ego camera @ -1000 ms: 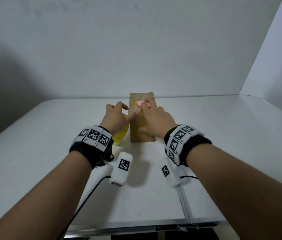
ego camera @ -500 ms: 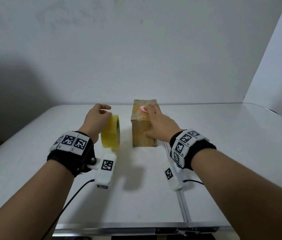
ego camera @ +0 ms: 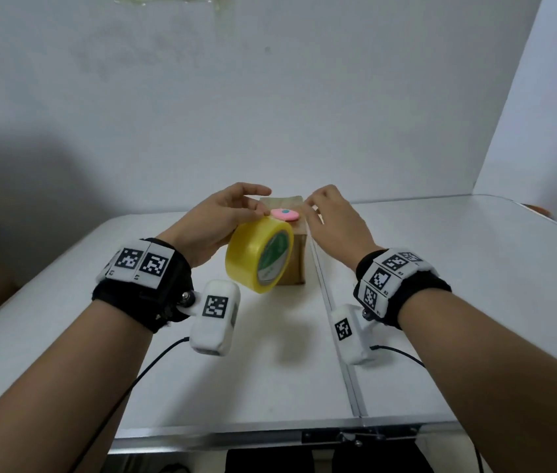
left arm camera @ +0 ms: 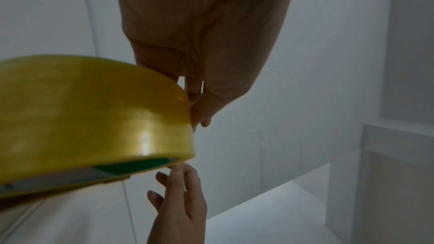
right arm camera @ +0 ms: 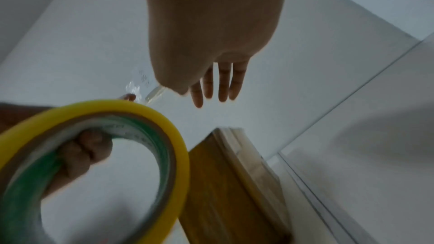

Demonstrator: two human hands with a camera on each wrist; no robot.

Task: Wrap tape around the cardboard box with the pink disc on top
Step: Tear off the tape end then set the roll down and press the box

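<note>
Beside the box, the left hand has lifted the tape.

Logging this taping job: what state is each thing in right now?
Roll: held up before the box, clear strip pulled out.
Left hand: holds the roll, fingers through its core.
Right hand: fingers straight, strip runs to its thumb; grip unclear.
Box: standing on the table.
Disc: lying on the box top.
</note>
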